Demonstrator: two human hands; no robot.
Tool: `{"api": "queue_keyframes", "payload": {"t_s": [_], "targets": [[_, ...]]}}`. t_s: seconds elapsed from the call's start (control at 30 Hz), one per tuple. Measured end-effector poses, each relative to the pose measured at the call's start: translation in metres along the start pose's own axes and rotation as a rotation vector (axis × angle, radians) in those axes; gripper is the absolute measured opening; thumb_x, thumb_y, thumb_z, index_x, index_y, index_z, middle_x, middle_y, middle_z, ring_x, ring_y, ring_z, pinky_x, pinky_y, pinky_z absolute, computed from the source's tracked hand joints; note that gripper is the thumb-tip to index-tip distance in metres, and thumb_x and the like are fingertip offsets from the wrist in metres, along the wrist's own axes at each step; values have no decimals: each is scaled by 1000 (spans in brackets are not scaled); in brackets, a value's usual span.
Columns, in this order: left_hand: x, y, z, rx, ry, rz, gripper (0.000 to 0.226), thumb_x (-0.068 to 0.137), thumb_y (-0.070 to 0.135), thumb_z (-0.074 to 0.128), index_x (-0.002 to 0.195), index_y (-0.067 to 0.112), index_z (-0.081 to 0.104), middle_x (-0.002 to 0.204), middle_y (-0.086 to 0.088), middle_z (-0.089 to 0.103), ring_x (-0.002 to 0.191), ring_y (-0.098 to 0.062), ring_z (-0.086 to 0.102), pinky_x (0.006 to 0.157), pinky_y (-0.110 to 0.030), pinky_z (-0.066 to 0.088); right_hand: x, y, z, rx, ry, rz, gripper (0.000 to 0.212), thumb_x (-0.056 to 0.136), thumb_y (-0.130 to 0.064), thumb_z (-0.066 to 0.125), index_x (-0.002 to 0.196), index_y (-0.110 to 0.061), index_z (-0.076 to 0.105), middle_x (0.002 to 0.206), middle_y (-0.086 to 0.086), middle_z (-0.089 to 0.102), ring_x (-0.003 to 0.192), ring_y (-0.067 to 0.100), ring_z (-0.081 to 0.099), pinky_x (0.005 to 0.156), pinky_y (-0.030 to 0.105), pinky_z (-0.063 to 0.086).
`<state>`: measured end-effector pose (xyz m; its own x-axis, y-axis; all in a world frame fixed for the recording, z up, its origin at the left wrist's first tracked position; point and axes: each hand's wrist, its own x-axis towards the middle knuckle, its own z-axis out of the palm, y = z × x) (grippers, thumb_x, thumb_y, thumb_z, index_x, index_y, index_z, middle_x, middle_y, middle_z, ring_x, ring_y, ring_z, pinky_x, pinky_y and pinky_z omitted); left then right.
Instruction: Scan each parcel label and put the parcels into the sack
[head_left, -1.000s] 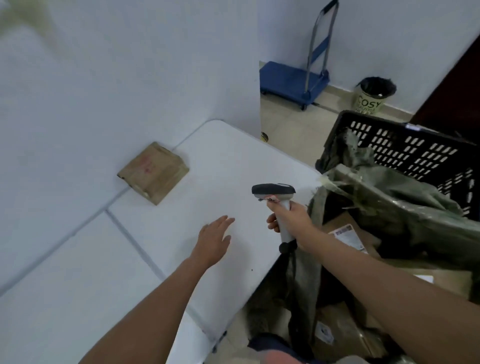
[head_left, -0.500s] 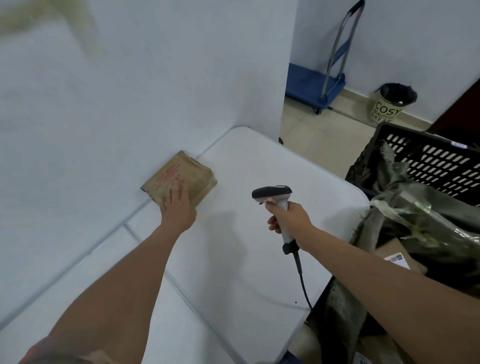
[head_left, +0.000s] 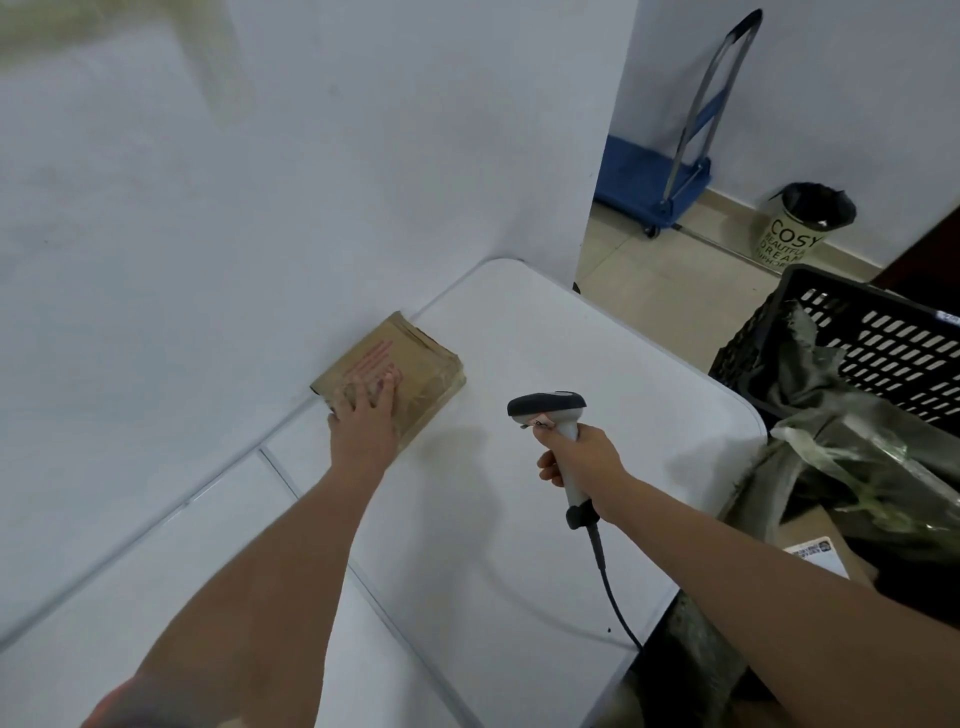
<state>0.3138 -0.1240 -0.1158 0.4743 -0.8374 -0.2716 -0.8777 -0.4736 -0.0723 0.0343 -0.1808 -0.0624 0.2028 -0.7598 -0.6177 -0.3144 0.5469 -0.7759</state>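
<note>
A flat brown cardboard parcel (head_left: 415, 364) with red print lies on the white table (head_left: 519, 493) against the wall. My left hand (head_left: 366, 415) rests on the parcel's near end, fingers spread flat over its top and thumb at its left edge. My right hand (head_left: 579, 460) grips the handle of a grey and black barcode scanner (head_left: 550, 410), held above the table to the right of the parcel, its cable trailing off the table edge. A grey-green sack (head_left: 857, 467) stands open at the right, with a labelled parcel (head_left: 815, 551) inside.
A black plastic crate (head_left: 883, 338) stands behind the sack at the right. On the floor beyond the table are a blue platform trolley (head_left: 649, 176) and a small bin (head_left: 800, 228). A white wall runs along the table's left side.
My left hand reached forward from the middle of the table onto the brown parcel and now lies further over it. My right hand keeps the scanner in about the same place.
</note>
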Motion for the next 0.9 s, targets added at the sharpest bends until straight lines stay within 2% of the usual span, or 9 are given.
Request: {"api": "queue_keyframes", "payload": {"t_s": [0.17,0.3,0.57,0.7,0.9], "targets": [[-42,28,5,15,21,68,80,95,46,54,159,27,9,162,-17,18,145,-44,19,110,-47,37,-14,9,-6,9,-10,-6,24,89,-31,69,92,-8,64,70,7,69,54,14,65,55,24,51],[-79,52,10,16,34,100,83,94,54,51,159,21,12,163,-12,18,146,-37,22,110,-42,35,-27,23,-21,26,17,3,27,89,-33,69,91,-6,65,70,8,70,56,16,65,55,25,51],[-146,91,17,117,-16,180,77,100,55,38,159,15,8,164,-13,13,149,-37,17,116,-43,29,-56,50,-57,96,85,-1,28,89,-33,69,92,-5,64,70,9,69,55,16,64,55,26,51],[-181,100,17,116,-57,222,76,100,56,37,159,17,9,165,-11,13,148,-36,20,114,-43,31,-70,62,-70,132,110,-15,25,90,-33,68,86,-8,63,69,9,68,57,17,64,57,26,52],[-204,101,11,126,-48,296,60,100,48,46,151,20,29,153,-6,38,132,-29,44,99,-38,45,-83,74,-86,129,106,-14,27,91,-34,67,86,-8,63,70,9,68,58,16,64,55,25,52]]}}
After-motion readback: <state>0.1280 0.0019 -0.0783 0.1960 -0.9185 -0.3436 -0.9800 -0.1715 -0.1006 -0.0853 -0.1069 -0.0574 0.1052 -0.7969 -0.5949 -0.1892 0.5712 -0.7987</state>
